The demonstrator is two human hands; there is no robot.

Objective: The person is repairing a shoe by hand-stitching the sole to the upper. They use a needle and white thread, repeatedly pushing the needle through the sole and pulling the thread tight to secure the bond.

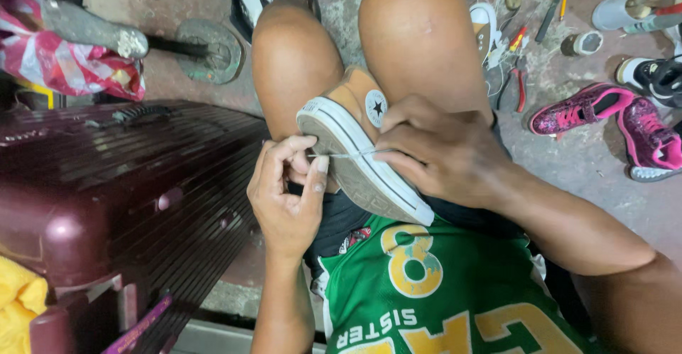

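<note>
An orange high-top sneaker with a white rubber sole is wedged between my knees, sole edge turned up. My left hand pinches a thin pale thread that runs taut across the sole edge. My right hand is closed at the other end of that thread, resting against the shoe's side near the round star patch. Whether a needle sits in my right fingers is hidden.
A dark maroon ribbed suitcase lies at my left. Two glittery pink shoes, red-handled pliers, other tools and sneakers are scattered on the concrete floor at right. A pink plastic bag sits top left, yellow cloth bottom left.
</note>
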